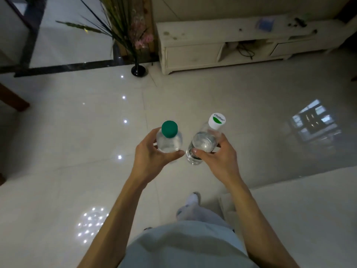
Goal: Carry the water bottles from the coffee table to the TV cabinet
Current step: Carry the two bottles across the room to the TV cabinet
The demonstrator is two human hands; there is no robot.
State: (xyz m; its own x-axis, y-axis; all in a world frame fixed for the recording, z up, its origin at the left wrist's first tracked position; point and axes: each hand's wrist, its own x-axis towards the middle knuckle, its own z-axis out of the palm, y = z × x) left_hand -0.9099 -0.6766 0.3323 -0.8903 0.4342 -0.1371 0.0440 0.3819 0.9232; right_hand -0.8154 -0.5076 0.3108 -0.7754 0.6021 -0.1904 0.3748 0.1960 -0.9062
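Note:
My left hand (152, 157) grips a clear water bottle with a green cap (169, 137), held upright over the floor. My right hand (218, 157) grips a second clear water bottle with a white and green cap (204, 141), tilted slightly to the right. Both bottles sit side by side in front of my body, close but apart. The cream TV cabinet (241, 41) stands at the top right against the wall, well ahead of both hands. The coffee table is not in view.
A black vase with long grasses and pink flowers (138, 70) stands on the floor left of the cabinet. A brown wooden furniture corner (13, 101) juts in at the left edge. Glossy white tile floor (193, 93) lies between me and the cabinet.

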